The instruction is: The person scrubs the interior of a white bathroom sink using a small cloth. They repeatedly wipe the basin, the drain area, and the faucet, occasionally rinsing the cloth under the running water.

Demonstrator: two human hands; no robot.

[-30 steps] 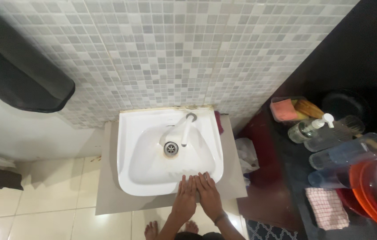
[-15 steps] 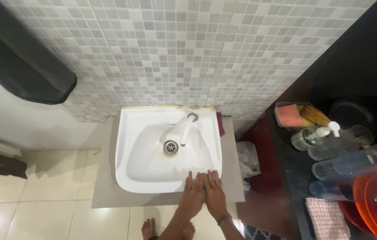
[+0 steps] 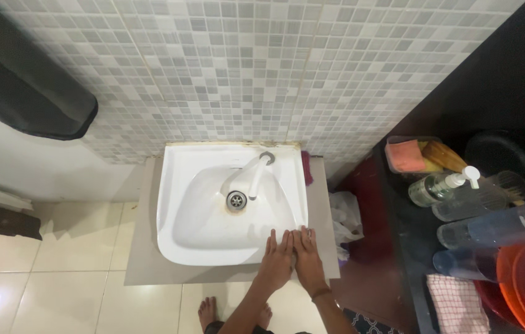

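Glossy white ceramic sink [image 3: 179,204] bears left hand [image 3: 277,263] and right hand [image 3: 308,261], fingers flat, holding nothing.

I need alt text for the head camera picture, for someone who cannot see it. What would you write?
Seen from above, a person's left hand and right hand rest flat, side by side, on the front rim of a white wall-mounted sink with a white tap. Grey mosaic tiles lie behind; bottles crowd a dark counter to the right.
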